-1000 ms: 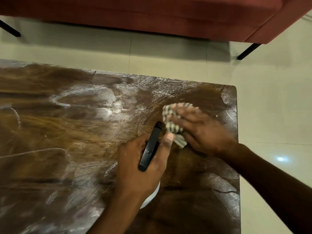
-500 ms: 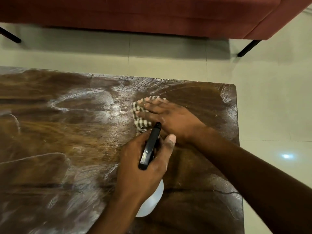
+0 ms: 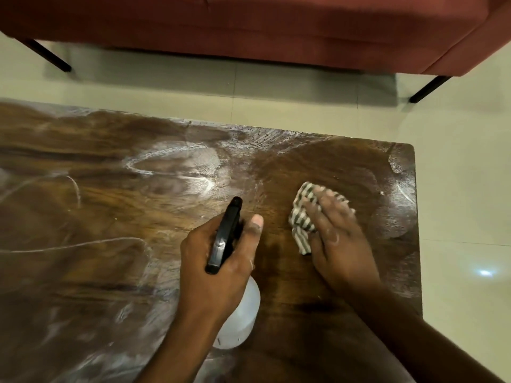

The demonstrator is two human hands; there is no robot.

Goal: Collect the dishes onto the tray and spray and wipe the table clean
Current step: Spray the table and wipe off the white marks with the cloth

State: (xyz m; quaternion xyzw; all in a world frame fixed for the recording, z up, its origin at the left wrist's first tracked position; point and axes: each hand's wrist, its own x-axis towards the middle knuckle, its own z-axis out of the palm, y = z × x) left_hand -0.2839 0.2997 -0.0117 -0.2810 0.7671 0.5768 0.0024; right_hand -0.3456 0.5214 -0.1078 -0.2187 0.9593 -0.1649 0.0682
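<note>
The right hand [image 3: 338, 239] presses a striped grey-and-white cloth [image 3: 302, 217] flat on the dark wooden table [image 3: 110, 217], at three o'clock of the left hand [image 3: 221, 261], which grips a white black-nozzled spray bottle [image 3: 240, 313].

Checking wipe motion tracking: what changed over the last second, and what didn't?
The right hand, pressing the striped cloth flat on the table, swept left toward the table's middle, then back right to about where it began. Nothing was picked up or released. The left hand kept its grip on the spray bottle, nozzle pointing away from the person. White streaks on the left side look unchanged.
</note>
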